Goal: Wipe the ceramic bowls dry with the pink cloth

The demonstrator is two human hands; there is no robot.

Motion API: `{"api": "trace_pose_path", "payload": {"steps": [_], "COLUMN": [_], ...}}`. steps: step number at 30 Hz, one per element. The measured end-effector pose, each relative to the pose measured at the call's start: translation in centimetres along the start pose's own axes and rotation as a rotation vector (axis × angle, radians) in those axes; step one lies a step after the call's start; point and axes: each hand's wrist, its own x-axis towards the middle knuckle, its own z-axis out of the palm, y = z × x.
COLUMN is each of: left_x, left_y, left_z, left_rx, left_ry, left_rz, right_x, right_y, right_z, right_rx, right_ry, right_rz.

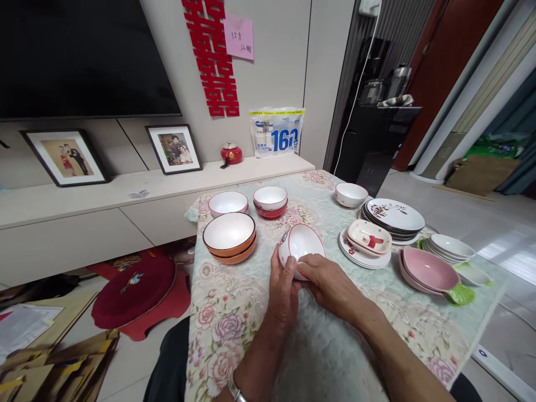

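Note:
A white bowl (307,243) with a red rim is held tilted over the front of the table, its inside facing up and toward me. My left hand (283,282) grips its left side, thumb on the near wall. On the near right edge, my right hand (319,274) has its fingers closed round the rim. Left of the held bowl stand two stacked orange bowls (233,258) with white insides. Behind them sits a pink-rimmed white bowl (228,202). Beside that, another white bowl (270,197) rests on a red bowl (271,213).
On the right stand a small white bowl (350,195), stacked plates (396,215), rectangular dishes (369,237) on small plates, pink bowls (430,269) and white dishes (452,245). A floral tablecloth (234,329) covers the table. A red stool (138,296) is at left.

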Motion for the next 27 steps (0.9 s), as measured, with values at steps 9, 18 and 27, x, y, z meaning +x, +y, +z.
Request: {"api": "trace_pose_path", "payload": {"steps": [9,18,27], "left_x": [0.2,0.3,0.9], "left_y": [-0.5,-0.4,-0.3], "left_z": [0.2,-0.5,-1.1], "left_rx": [-0.051,-0.067,0.207], "left_ry": [-0.007,0.046,0.118], "left_rz": [0.089,-0.071,0.037], "right_x": [0.7,0.1,-0.5], "right_y": [-0.7,-0.2,2.0], "right_z": [0.5,0.1,-1.7], "right_rx": [0.340,-0.018,0.985], "right_ry": [0.184,0.009,0.214], "right_rz": [0.023,0.011,0.265]}}
